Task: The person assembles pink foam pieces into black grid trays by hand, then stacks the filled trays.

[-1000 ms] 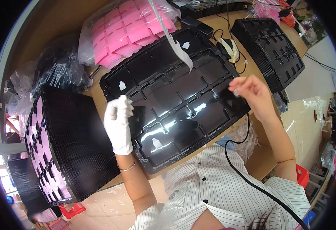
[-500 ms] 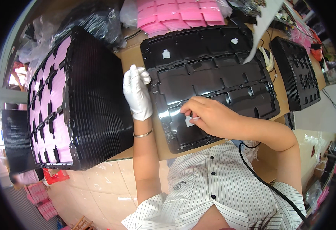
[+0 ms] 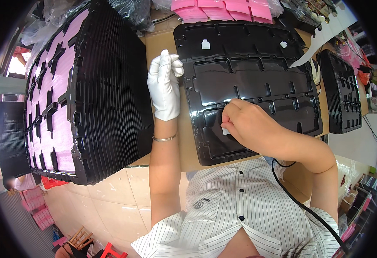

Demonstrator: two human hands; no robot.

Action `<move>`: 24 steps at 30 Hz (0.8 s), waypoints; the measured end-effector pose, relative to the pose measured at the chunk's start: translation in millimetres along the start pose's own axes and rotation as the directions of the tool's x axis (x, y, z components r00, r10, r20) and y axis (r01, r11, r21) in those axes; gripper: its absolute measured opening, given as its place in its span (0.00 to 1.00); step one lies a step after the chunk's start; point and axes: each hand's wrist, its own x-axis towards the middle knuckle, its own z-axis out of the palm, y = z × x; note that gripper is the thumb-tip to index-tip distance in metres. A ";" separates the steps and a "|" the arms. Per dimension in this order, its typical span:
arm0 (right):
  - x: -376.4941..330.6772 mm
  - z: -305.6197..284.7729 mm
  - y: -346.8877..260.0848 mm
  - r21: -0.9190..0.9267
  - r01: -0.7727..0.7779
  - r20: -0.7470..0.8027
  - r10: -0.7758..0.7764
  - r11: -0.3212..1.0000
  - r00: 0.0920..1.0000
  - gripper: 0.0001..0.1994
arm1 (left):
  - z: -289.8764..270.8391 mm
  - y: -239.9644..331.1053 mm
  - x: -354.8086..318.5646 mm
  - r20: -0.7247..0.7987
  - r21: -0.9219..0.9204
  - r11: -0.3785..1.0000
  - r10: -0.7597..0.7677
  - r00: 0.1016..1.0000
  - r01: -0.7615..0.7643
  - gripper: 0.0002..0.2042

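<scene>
A black moulded plastic tray [image 3: 248,56] with several compartments lies on the brown table in front of me. My left hand [image 3: 165,86], in a white glove, rests with fingers together on the tray's left edge. My bare right hand [image 3: 248,122] presses a small white sticker [image 3: 225,130] into a near-left compartment of the tray. Two more small white stickers [image 3: 205,44] sit in compartments at the tray's far side, the second white sticker [image 3: 283,44] further right.
A tall stack of black trays with pink inserts [image 3: 81,99] stands at my left. Another stack of black trays [image 3: 341,94] sits at the right. Pink foam pieces [image 3: 223,6] lie at the back. A black cable [image 3: 309,210] runs by my right arm.
My right hand came from the tray's far right corner to its near-left part and now presses a sticker down. The view has swung left; my left hand stays on the tray's edge.
</scene>
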 end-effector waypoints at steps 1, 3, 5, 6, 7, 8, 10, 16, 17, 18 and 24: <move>-0.9 2.1 0.8 -0.014 0.015 -0.027 -0.015 1.000 1.000 0.07 | -0.6 -0.5 -0.3 0.008 0.010 1.000 0.007 1.000 -0.007 0.10; -1.8 2.4 -0.1 -0.007 0.034 -0.028 -0.034 0.999 0.999 0.06 | -0.9 -0.4 -1.6 0.015 0.024 1.000 0.013 1.000 -0.013 0.10; -2.9 2.0 -1.2 -0.004 0.048 -0.031 -0.048 0.999 0.998 0.06 | 1.0 -0.7 -3.0 -0.010 0.024 1.000 0.012 1.000 -0.012 0.10; -2.9 2.6 -2.5 -0.016 0.022 -0.004 -0.023 1.000 1.000 0.06 | 1.1 -0.9 -3.0 -0.010 0.025 1.000 0.011 1.000 -0.010 0.10; -3.3 2.8 -4.0 -0.028 -0.002 0.022 0.003 1.000 1.000 0.06 | 1.0 0.2 -2.8 -0.005 0.024 1.000 0.011 1.000 -0.011 0.10; -4.4 2.8 -4.4 -0.027 -0.003 0.021 0.003 1.000 1.000 0.06 | 1.1 0.9 -2.8 0.001 0.023 1.000 0.011 1.000 -0.011 0.09; -6.6 2.9 -3.8 -0.268 0.151 0.080 -0.134 0.952 0.988 0.06 | 0.7 0.1 -2.0 0.006 0.037 0.999 0.015 1.000 -0.015 0.10; -26.1 -7.4 5.2 0.246 0.216 0.134 -0.254 0.945 0.958 0.05 | 4.2 0.0 -1.1 -0.012 0.060 0.998 0.019 1.000 -0.018 0.10; -23.5 -17.2 4.3 0.377 0.141 0.080 -0.184 0.916 0.980 0.07 | 3.2 2.6 -2.0 -0.017 0.080 0.997 0.022 1.000 -0.021 0.10; -15.0 -25.1 11.0 0.499 0.090 0.027 -0.119 0.862 0.993 0.07 | 1.4 4.8 -2.8 -0.026 0.089 0.996 0.028 0.999 -0.026 0.10; 65.0 -64.9 74.6 0.991 -0.122 0.115 0.143 0.045 0.983 0.11 | 3.8 5.7 -1.6 -0.030 0.032 0.999 0.017 0.999 -0.016 0.10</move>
